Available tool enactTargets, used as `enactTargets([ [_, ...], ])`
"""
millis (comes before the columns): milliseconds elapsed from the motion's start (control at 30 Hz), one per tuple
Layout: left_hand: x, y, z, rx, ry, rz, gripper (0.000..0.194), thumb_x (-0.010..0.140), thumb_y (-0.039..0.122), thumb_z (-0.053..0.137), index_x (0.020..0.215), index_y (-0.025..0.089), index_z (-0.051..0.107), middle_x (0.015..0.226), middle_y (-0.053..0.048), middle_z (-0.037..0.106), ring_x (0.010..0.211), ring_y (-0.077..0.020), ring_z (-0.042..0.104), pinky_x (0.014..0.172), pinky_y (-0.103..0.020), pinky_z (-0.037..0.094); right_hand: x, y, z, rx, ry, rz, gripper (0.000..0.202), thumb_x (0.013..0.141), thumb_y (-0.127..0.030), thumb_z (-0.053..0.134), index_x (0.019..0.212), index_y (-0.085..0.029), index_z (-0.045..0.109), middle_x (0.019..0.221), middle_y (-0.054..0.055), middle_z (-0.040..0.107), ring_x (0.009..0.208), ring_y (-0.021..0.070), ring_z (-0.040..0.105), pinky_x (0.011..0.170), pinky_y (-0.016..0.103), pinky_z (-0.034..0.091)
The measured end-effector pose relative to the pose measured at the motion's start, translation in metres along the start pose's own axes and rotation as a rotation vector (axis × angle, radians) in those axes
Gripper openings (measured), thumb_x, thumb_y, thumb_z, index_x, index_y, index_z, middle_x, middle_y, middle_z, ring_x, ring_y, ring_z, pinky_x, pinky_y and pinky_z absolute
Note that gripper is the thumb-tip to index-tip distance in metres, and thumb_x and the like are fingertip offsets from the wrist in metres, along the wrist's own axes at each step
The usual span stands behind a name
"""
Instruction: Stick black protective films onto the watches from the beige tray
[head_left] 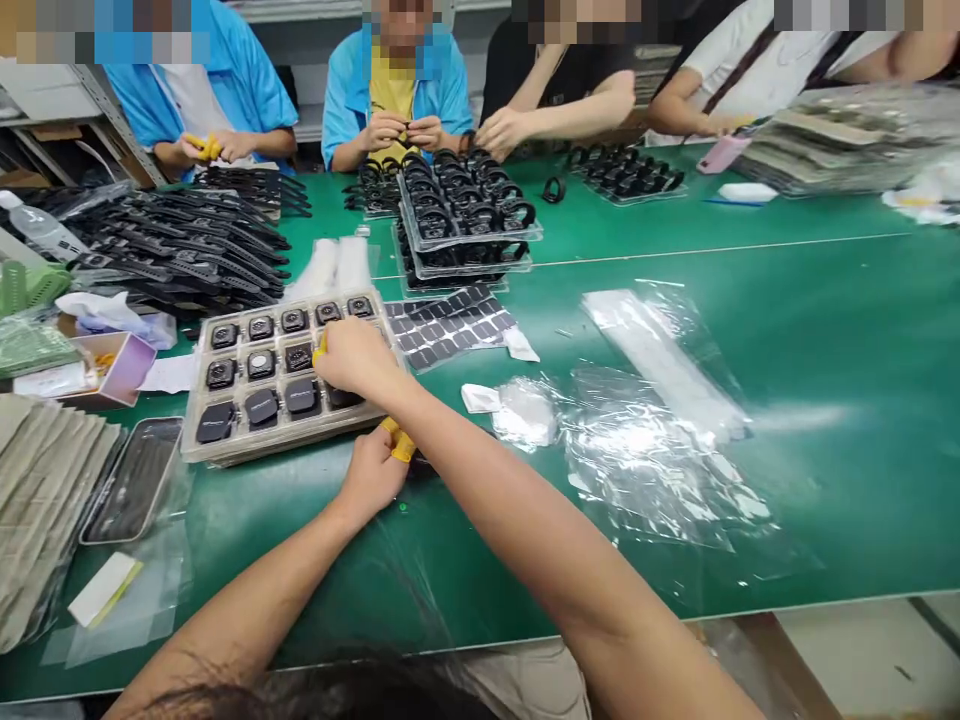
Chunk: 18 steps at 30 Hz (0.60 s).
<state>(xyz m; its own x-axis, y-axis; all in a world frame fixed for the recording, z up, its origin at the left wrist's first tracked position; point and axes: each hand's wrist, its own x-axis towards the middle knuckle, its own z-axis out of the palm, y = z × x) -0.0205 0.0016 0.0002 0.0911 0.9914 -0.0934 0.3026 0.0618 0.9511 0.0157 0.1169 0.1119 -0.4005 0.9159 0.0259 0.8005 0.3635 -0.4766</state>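
Observation:
A clear plastic tray point(281, 437) stands left of centre, with several black smartwatch bodies in its compartments. The front row holds watch bodies with dark, flat faces point(262, 406); those behind show round sensor backs point(261, 364). My right hand point(356, 355) reaches over the tray's right side, its fingers curled down at the middle row, with a yellow finger cot showing. What its fingertips grip is hidden. Just in front of the tray's right corner, my left hand point(375, 465) is closed, yellow cots on its fingers. A dark edge shows beside it, mostly covered by my right forearm.
Black watch straps point(187, 240) pile up at back left. Stacked trays of banded watches point(465, 225) stand behind a sticker sheet point(450, 325). Plastic film point(645, 440) lies right; grey trays point(45, 500) stand left. Several co-workers sit across the green table point(847, 330).

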Motion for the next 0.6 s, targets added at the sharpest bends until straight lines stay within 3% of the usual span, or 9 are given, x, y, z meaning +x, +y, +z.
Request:
enactTargets([
  [133, 0.001, 0.001, -0.002, 0.032, 0.0, 0.063, 0.012, 0.08, 0.024, 0.061, 0.084, 0.016, 0.069, 0.081, -0.003, 0.074, 0.082, -0.0232, 0.067, 0.075, -0.033, 0.052, 0.004, -0.001, 0.004, 0.034, 0.018, -0.044, 0.037, 0.09, -0.029, 0.053, 0.121, -0.011, 0.064, 0.127, 0.021, 0.062, 0.107, 0.0331, 0.067, 0.089, 0.044, 0.056],
  [267, 0.002, 0.008, -0.003, 0.003, 0.002, 0.197, 0.017, 0.085, 0.026, 0.062, 0.099, 0.022, 0.07, 0.103, -0.005, 0.075, 0.1, -0.0275, 0.067, 0.086, -0.038, 0.053, 0.015, -0.018, 0.017, 0.014, -0.045, -0.056, 0.032, 0.09, -0.019, 0.052, 0.117, -0.008, 0.066, 0.129, 0.026, 0.06, 0.107, 0.0308, 0.068, 0.09, 0.043, 0.056],
  [367, 0.003, 0.01, -0.003, 0.002, -0.011, 0.211, 0.016, 0.087, 0.026, 0.061, 0.101, 0.023, 0.069, 0.109, -0.007, 0.074, 0.101, -0.0283, 0.066, 0.085, -0.039, 0.053, 0.018, -0.024, 0.02, -0.007, -0.054, -0.076, 0.032, 0.093, -0.017, 0.048, 0.118, -0.009, 0.067, 0.132, 0.026, 0.058, 0.106, 0.0283, 0.069, 0.091, 0.041, 0.056],
  [600, 0.002, 0.008, 0.0, 0.001, -0.022, 0.233, 0.012, 0.092, 0.027, 0.058, 0.097, 0.022, 0.067, 0.103, -0.006, 0.075, 0.096, -0.026, 0.067, 0.08, -0.037, 0.052, 0.023, -0.03, 0.019, -0.033, -0.144, -0.031, 0.034, 0.09, -0.031, 0.057, 0.119, -0.015, 0.066, 0.123, 0.02, 0.068, 0.109, 0.0317, 0.068, 0.089, 0.045, 0.056],
])
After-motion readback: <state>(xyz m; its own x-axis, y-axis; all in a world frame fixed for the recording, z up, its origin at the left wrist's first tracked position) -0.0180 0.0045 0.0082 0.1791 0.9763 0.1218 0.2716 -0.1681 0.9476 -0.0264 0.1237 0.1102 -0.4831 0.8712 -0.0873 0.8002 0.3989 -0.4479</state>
